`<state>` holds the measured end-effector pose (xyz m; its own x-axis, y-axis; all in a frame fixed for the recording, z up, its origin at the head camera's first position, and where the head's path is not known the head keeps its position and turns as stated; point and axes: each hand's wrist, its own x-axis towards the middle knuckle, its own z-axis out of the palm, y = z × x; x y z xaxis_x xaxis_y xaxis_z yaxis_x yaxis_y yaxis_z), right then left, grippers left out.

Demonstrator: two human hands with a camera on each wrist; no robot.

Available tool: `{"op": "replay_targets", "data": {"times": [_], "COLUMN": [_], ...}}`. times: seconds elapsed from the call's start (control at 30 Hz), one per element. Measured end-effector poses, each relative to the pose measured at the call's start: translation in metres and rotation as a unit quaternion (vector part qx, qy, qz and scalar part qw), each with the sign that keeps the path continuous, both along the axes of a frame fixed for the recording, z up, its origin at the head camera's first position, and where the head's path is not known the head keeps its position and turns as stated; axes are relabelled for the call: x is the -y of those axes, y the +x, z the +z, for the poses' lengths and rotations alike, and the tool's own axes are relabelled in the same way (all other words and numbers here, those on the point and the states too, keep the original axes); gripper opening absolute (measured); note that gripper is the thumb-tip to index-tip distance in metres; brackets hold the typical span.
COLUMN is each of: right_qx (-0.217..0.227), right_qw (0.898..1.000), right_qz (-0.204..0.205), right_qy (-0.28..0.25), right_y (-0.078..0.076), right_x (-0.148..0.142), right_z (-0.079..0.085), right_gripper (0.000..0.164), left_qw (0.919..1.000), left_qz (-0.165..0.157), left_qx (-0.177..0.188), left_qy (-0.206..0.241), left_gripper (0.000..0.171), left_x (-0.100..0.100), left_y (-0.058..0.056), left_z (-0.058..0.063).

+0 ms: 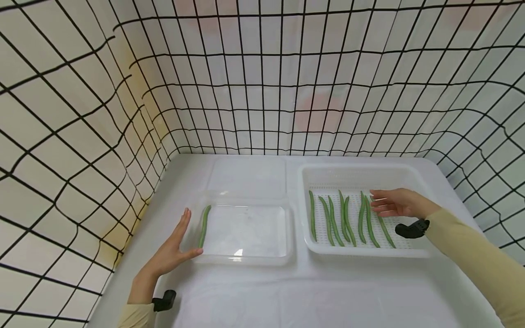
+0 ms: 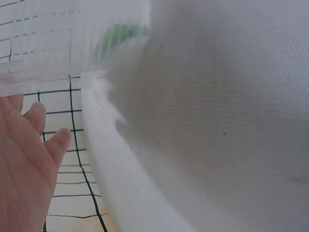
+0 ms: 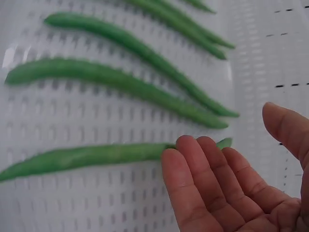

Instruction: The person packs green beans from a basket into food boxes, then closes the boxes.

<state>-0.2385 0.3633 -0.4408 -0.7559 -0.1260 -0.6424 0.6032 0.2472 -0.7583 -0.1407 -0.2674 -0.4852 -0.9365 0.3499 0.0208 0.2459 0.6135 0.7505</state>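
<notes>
Bean (image 1: 386, 232), rightmost in basket (image 1: 369, 252), long axis slanting far-left to near-right, far end beneath the nearer right hand (image 1: 395, 202), fingers extended, nothing held; left hand (image 1: 169, 253) spread, empty, at tray (image 1: 246, 261).

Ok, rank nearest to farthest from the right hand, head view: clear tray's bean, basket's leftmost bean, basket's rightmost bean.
1. Rightmost bean: in the basket, by the right hand.
2. Leftmost bean: basket's left side.
3. Lone bean: left in the clear tray.

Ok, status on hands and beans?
Left hand at clear tray, one green bean inside. Right hand empty over rightmost green bean in perforated white basket. No obstruction visible.
</notes>
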Motion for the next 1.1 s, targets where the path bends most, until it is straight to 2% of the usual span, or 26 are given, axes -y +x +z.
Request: {"op": "replay_targets", "data": {"times": [0.1,0.17,0.3,0.33,0.4,0.57,0.7,0.9,0.97,1.1], "right_qx": [0.012,0.002,-0.025,-0.031,-0.032,-0.041,-0.039,-0.02,-0.025,-0.029], "right_qw": [0.999,0.995,0.977,0.972,0.97,0.97,0.975,0.995,0.998,0.998], "right_qz": [0.002,0.02,0.047,0.053,0.056,0.083,0.076,0.032,0.031,0.023], "right_qy": [0.043,0.097,0.207,0.226,0.234,0.223,0.203,0.091,0.05,-0.042], "right_y": [-0.001,0.001,0.004,0.005,0.005,0.004,0.002,-0.003,-0.004,-0.004], "right_x": [-0.008,-0.011,-0.01,-0.009,-0.006,0.001,-0.001,-0.006,-0.003,0.011], "right_z": [-0.011,-0.018,-0.026,-0.028,-0.03,-0.035,-0.035,-0.024,-0.015,0.004], "right_gripper": [0.05,0.041,0.035,0.035,0.032,0.023,0.02,0.016,0.017,0.014], "left_qw": [1.0,1.0,0.9999,0.9999,0.9999,0.9999,0.9998,0.9999,0.9999,0.9999], "left_qz": [0.001,0.001,0.0,-0.001,-0.001,-0.001,-0.001,0.002,0.0,-0.002], "left_qx": [-0.006,-0.008,-0.011,-0.011,-0.011,-0.015,-0.017,-0.012,-0.011,-0.012], "left_qy": [0.0,0.0,0.0,0.0,0.001,0.001,0.002,0.009,0.008,0.002], "left_gripper": [0.106,0.106,0.107,0.106,0.106,0.107,0.107,0.104,0.104,0.106], "left_x": [0.001,0.0,0.0,0.0,0.001,0.001,0.0,-0.011,-0.01,-0.002], "left_y": [0.0,0.0,0.001,0.001,0.001,0.0,0.001,0.009,0.008,0.002], "left_z": [0.0,-0.001,-0.002,-0.002,-0.002,-0.002,-0.001,0.018,0.016,0.004]}}
